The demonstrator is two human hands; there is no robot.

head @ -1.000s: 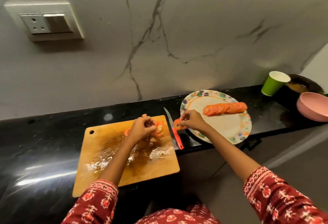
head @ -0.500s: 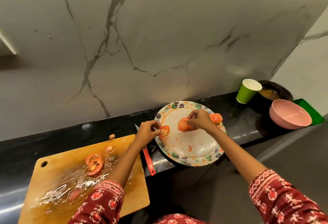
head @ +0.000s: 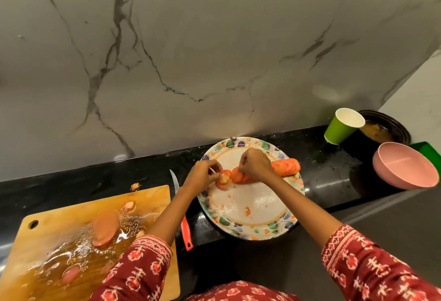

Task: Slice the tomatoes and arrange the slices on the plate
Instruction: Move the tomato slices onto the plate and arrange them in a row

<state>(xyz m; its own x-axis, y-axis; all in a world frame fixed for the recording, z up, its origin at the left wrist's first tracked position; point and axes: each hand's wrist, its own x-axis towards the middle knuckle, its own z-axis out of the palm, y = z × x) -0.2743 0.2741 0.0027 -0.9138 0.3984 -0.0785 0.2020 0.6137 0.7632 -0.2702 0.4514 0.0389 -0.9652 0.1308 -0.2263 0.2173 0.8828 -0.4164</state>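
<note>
A floral-rimmed plate [head: 253,226] sits on the black counter, overhanging its front edge. A row of overlapping tomato slices [head: 285,167] lies across its far half. My left hand [head: 202,173] pinches tomato slices [head: 224,178] at the row's left end. My right hand [head: 254,163] rests over the row, its fingertips pinching a slice [head: 237,175] there. A small tomato bit [head: 248,211] lies on the plate's near part. A red-handled knife [head: 185,228] lies between plate and wooden cutting board [head: 47,226]. Tomato pieces [head: 105,231] remain on the wet board.
A green paper cup [head: 341,126], a dark pan [head: 384,128] and a pink bowl [head: 403,165] on a green board stand at the right. A tomato scrap [head: 135,186] lies on the counter behind the board. The marble wall rises directly behind the counter.
Both hands moved from the cutting board to the plate, carrying tomato slices. The left hand's slices now sit against the left end of the row. The view shifted right.
</note>
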